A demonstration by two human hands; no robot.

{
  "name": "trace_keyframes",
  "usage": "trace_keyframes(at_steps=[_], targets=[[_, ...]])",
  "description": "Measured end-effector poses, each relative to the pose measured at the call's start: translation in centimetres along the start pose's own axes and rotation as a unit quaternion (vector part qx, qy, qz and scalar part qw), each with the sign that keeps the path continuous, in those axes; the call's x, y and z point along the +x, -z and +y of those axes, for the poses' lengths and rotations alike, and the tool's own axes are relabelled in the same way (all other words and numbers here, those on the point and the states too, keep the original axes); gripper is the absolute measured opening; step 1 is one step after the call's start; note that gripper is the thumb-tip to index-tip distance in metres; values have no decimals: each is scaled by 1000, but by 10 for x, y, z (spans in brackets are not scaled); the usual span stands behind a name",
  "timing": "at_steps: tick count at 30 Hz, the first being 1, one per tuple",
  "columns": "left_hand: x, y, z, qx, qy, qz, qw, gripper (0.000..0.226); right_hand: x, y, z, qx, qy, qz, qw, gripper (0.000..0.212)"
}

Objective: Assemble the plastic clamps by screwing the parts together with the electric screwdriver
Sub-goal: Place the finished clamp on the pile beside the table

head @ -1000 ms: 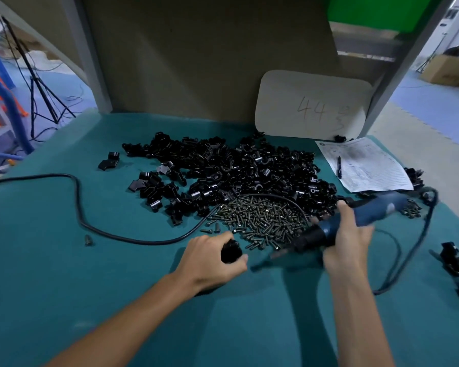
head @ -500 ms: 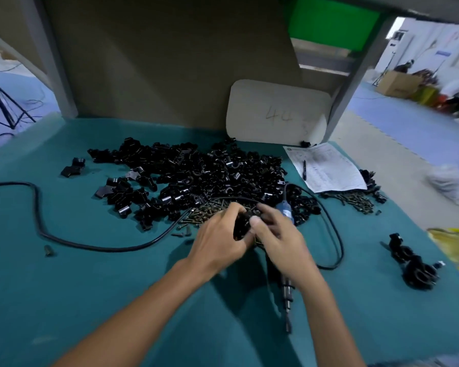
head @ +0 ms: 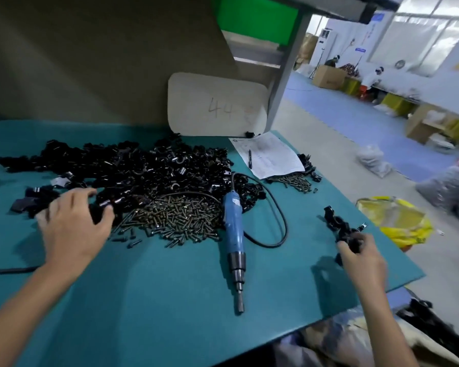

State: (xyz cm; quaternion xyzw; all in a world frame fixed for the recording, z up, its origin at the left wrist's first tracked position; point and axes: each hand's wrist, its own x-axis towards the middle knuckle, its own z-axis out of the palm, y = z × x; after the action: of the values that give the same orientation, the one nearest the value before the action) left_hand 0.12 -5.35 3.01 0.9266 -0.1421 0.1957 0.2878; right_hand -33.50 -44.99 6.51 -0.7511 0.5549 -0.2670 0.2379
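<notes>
Lying far left: a black cable crosses the teal mat and passes behind your left wrist.
Left hand: palm down at the left end of the parts heap, fingers bent and spread over loose black pieces. A dark piece sits between thumb and forefinger, but blur hides whether you grip it, so I cannot tell.
Parts: a wide black heap of clamp halves across the far left and middle of the mat.
Screws: a dense heap on the near side of the parts, touching them, just right of your left hand.
Screwdriver: blue body, lying flat on the mat with neither hand on it, against the right edge of the screws. Its bit end points toward you and its cord loops out to the right.
Board: pale, marked "44", propped upright behind the parts.
Sheet: printed paper at the far right corner with a pen lying on it. A smaller screw heap sits at its near edge.
Other clamps: a small black cluster near the mat's right edge.
Right hand: well apart from the screwdriver, fingertips curled round a black clamp, grasping it just in front of that cluster. Whether the two touch is unclear.
Bag: yellow, off the mat to the right.
</notes>
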Motion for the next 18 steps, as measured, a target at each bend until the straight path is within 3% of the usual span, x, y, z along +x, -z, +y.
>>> trace_keyframes(at_steps=[4,10,13,16,18], targets=[[1,2,-29,65,52,-65,994,67,21,4,39,-64,-55,17,996,51],[4,4,-30,81,10,-119,989,60,21,-13,23,-101,-65,40,992,64],[4,2,-36,85,-13,-95,992,44,-4,-32,-16,-85,57,53,993,54],[6,3,-34,60,-13,-52,997,39,-42,-52,-69,-20,202,-30,979,41],[8,4,-29,36,-13,-15,999,41,-67,-67,-106,19,296,-112,948,33]])
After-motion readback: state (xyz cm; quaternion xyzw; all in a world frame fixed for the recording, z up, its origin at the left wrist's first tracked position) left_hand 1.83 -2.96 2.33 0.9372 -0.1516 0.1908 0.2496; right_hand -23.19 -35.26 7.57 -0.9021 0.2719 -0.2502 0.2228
